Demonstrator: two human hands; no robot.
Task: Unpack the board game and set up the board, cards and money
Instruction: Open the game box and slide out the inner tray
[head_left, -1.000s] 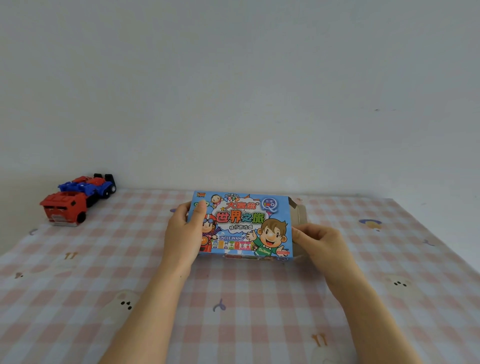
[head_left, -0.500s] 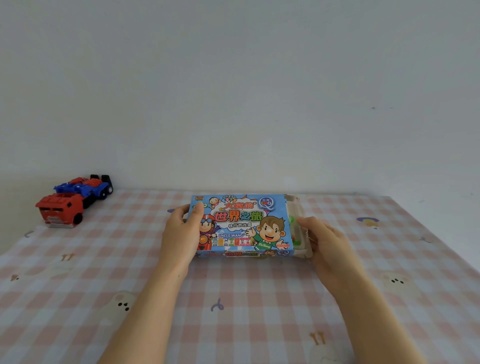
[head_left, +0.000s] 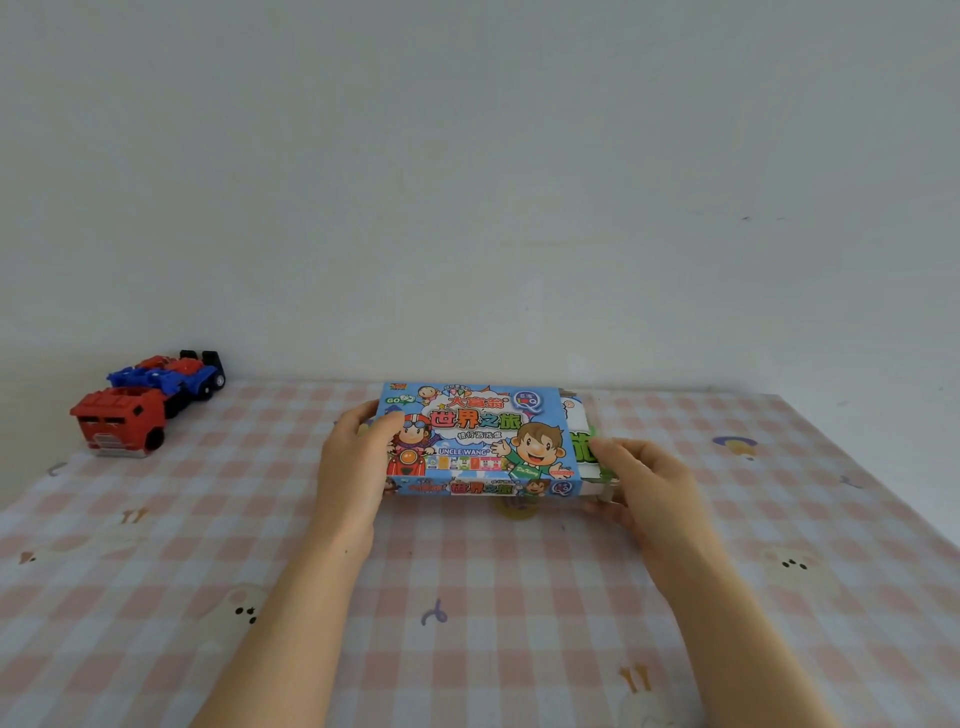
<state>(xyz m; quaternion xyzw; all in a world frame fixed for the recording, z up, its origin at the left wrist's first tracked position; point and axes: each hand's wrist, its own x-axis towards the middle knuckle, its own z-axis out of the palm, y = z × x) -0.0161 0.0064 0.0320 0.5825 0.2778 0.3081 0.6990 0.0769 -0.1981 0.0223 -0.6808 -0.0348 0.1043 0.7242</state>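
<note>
Game box near far edge of the surface. Left hand: fingers curled round its left end. Right hand: fingers pinching inner packet protruding from right end.

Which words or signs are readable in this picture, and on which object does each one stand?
"UNCLE WANG": front of the blue cardboard game box.
"GO": its top left corner.
"世界之旅": big title on the front, repeated on the near side.
"大富翁": above that title.
Small line under the title: too blurred.
Green print on the white inner pack: partly hidden, unreadable.
</note>
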